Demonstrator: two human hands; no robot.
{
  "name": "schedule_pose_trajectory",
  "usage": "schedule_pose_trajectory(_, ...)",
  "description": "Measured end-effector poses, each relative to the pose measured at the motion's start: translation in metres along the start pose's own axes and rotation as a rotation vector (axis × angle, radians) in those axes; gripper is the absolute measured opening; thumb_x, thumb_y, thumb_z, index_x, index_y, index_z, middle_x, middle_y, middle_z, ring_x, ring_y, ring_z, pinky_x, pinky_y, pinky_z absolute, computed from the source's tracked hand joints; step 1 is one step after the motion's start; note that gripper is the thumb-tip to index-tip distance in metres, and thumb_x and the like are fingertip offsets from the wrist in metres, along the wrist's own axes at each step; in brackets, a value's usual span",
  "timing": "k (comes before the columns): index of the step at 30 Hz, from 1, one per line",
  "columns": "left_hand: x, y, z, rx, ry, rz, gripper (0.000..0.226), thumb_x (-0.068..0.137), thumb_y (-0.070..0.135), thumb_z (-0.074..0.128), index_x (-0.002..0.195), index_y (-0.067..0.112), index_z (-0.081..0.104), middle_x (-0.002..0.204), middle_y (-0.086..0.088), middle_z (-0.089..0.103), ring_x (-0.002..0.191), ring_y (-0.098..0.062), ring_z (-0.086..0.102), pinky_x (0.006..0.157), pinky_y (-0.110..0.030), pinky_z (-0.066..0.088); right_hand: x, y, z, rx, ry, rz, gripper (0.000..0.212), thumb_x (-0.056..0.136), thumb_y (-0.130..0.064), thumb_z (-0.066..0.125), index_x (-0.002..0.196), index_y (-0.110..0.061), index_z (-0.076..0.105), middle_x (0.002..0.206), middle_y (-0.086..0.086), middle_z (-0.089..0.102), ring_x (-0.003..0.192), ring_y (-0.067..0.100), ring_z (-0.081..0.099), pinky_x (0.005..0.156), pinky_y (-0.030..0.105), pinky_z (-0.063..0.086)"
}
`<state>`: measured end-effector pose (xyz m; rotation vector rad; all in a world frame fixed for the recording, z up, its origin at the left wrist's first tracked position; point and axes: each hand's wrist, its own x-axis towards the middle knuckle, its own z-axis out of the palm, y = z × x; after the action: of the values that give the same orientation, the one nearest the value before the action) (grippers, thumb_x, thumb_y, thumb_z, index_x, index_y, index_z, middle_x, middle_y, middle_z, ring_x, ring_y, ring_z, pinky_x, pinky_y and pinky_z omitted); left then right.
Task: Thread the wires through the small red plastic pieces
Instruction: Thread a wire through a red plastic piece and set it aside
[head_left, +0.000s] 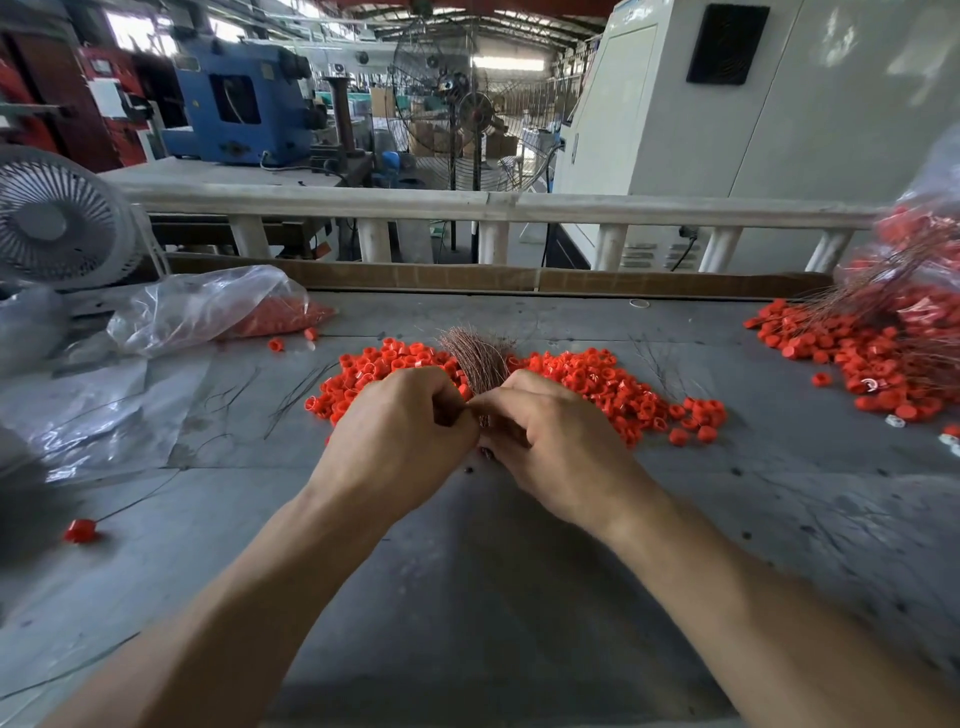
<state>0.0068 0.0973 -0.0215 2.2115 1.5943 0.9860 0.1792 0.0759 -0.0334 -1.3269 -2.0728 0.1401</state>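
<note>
Both hands meet at centre of the surface (467, 597): left hand (400, 441) and right hand (550, 447), fingers curled, pinch a bundle of thin wires (478, 358) that fans upward. Red plastic pieces (597, 384) heaped just behind. Second heap with threaded wires (872, 348) far right. Plastic bag (208, 306) left, small fan (57, 218) beyond.

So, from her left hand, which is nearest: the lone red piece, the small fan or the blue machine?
From the left hand:
1. Lone red piece, on the table, near left.
2. Small fan, at the table's far left edge.
3. Blue machine, behind the railing, far left.
</note>
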Motion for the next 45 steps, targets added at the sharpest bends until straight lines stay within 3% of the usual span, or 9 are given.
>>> schedule_pose_trajectory(4,-0.001,0.005,-0.001,-0.081,0.058,0.071,0.017,0.084,0.031,0.071,0.069,0.029,0.063,0.067,0.017,0.065,0.062,-0.003,0.059,0.048,-0.015,0.037,0.002,0.004,0.0,0.111,0.097,0.021,0.011,0.093,-0.016,0.071,0.101,-0.019,0.077,0.094,-0.004,0.064,0.089,0.015,0.063,0.079,0.04,0.052)
schedule_pose_trajectory(9,0.001,0.004,-0.005,-0.241,0.16,0.052,0.026,0.095,0.034,0.064,0.071,0.025,0.064,0.065,0.011,0.065,0.054,-0.008,0.056,0.046,-0.017,0.038,0.003,0.006,-0.005,0.28,0.182,0.039,0.005,0.094,-0.015,0.071,0.092,-0.019,0.074,0.099,-0.01,0.07,0.095,0.009,0.066,0.079,0.027,0.052)
schedule_pose_trajectory(15,0.01,-0.017,-0.011,-0.019,0.112,-0.13,0.014,0.092,0.027,0.066,0.079,0.027,0.069,0.072,0.012,0.067,0.067,-0.004,0.06,0.057,-0.026,0.043,0.001,-0.007,-0.021,0.889,0.334,0.055,0.008,0.099,-0.01,0.056,0.099,-0.007,0.063,0.096,0.01,0.077,0.091,0.027,0.076,0.062,0.034,0.062)
schedule_pose_trajectory(19,0.01,-0.023,-0.009,0.084,0.037,-0.145,0.009,0.087,0.021,0.071,0.08,0.027,0.071,0.077,0.013,0.067,0.079,-0.014,0.062,0.069,-0.032,0.048,0.001,-0.011,-0.032,0.991,0.466,0.04,0.009,0.103,-0.008,0.052,0.102,-0.007,0.06,0.086,0.015,0.074,0.079,0.035,0.076,0.056,0.035,0.061)
schedule_pose_trajectory(25,0.008,-0.025,-0.005,0.163,0.042,-0.119,0.008,0.086,0.021,0.073,0.084,0.029,0.072,0.073,0.019,0.058,0.07,-0.005,0.051,0.063,-0.029,0.038,0.003,-0.006,-0.038,1.124,0.606,0.261,0.015,0.104,-0.006,0.053,0.099,-0.01,0.066,0.069,0.007,0.067,0.055,0.024,0.068,0.043,0.028,0.052)
schedule_pose_trajectory(31,0.008,-0.029,-0.002,0.199,0.054,-0.102,0.005,0.086,0.028,0.077,0.088,0.031,0.073,0.075,0.019,0.053,0.08,-0.012,0.052,0.066,-0.03,0.037,0.003,-0.001,-0.031,1.106,0.47,0.536,0.012,0.1,-0.006,0.059,0.096,-0.007,0.07,0.066,0.004,0.066,0.051,0.015,0.06,0.04,0.023,0.048)
schedule_pose_trajectory(39,0.011,-0.035,0.002,0.173,0.068,-0.09,0.009,0.085,0.028,0.078,0.093,0.03,0.075,0.078,0.016,0.053,0.081,-0.013,0.051,0.068,-0.029,0.036,-0.001,-0.003,-0.021,1.01,0.307,0.53,0.01,0.099,-0.007,0.061,0.1,-0.006,0.072,0.072,0.007,0.072,0.054,0.014,0.061,0.043,0.023,0.049)
schedule_pose_trajectory(45,0.014,-0.036,0.003,0.158,0.058,-0.072,0.007,0.082,0.028,0.078,0.08,0.028,0.071,0.072,0.017,0.055,0.069,-0.002,0.048,0.055,-0.021,0.032,-0.002,-0.001,-0.017,0.962,0.285,0.52,0.006,0.098,-0.01,0.066,0.096,-0.008,0.071,0.076,0.01,0.075,0.055,0.014,0.063,0.044,0.024,0.05)
